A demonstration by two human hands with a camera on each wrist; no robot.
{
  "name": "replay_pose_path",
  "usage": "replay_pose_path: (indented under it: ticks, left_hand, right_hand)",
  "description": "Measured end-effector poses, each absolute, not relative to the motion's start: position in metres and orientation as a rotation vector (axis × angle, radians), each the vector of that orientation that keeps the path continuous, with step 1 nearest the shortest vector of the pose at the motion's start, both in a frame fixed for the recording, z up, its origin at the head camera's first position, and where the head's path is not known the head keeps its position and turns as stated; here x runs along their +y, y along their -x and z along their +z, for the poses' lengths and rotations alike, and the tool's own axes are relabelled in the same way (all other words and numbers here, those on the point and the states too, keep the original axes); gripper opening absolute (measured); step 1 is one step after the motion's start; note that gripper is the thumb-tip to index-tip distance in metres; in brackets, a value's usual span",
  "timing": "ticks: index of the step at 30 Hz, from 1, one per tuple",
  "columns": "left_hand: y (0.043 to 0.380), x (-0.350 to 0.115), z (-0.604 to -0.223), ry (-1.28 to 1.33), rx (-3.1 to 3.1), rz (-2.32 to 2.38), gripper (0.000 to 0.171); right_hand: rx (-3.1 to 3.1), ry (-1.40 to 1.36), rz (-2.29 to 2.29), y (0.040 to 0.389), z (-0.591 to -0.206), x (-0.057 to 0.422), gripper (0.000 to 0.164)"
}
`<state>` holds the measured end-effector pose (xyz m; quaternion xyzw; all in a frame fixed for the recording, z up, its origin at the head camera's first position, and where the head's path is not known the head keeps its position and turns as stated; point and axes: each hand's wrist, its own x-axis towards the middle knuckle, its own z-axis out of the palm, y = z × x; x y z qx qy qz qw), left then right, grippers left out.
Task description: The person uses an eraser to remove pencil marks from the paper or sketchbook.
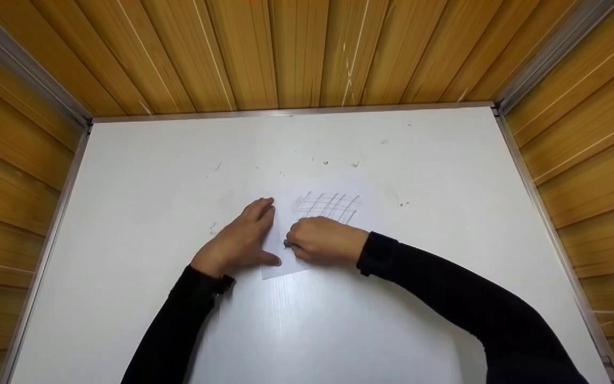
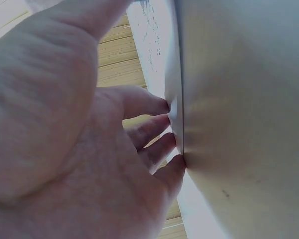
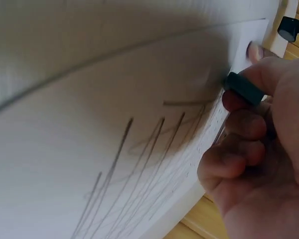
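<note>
Well, from where I sit, the small dark block (image 3: 245, 89) is low at the white sheet (image 1: 275, 271), toward its left side; I cannot tell whether its tip touches the paper. The right hand (image 1: 322, 240) pinches it between thumb and forefinger, and through the right wrist view I see the other fingers curled in toward the palm. Crossing grey lines (image 1: 333, 202) mark the sheet, showing just beyond that hand in my head view. The left hand (image 1: 242, 234) rests at the sheet's left edge, thumb spread well away from the fingers and gripping nothing; its wrist view gives me the fingertips touching along the paper's edge. Black sleeves (image 1: 424, 266) cover both forearms. Under the sheet I have a white table (image 1: 142, 176), with small dark marks (image 1: 355, 165) scattered beyond the paper and to either side. A metal strip (image 1: 285, 113) runs along the table's far edge, and wood-grain panels (image 1: 296, 53) rise behind it and at both sides.
</note>
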<state>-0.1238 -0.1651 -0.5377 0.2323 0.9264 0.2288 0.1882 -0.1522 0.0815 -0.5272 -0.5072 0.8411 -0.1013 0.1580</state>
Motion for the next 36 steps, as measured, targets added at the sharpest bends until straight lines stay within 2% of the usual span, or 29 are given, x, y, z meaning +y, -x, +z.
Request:
replay_pose_path:
  ticks: [5,14,23,32,36]
  left_hand:
    - [0.123,-0.164,-0.538,-0.632,2.592,0.678,0.126]
    - [0.123,-0.165,-0.537,-0.640,2.601,0.670,0.124]
    - [0.124,-0.165,-0.538,-0.627,2.592,0.664,0.126]
    - [0.125,-0.165,-0.539,-0.680,2.608,0.626,0.124]
    - [0.125,-0.165,-0.538,-0.664,2.607,0.632,0.124]
  right_hand:
    - [2.545,1.337,-0.272,0.165,-0.527,0.083,0.018]
    - [2.327,1.515,-0.272,0.146,-0.527,0.079,0.021]
    - [2.588,1.303,-0.254,0.173,-0.527,0.079,0.018]
    - [2.373,1.532,-0.220,0.141,-0.527,0.078,0.019]
    - [2.483,1.436,-0.207,0.154,-0.525,0.079,0.021]
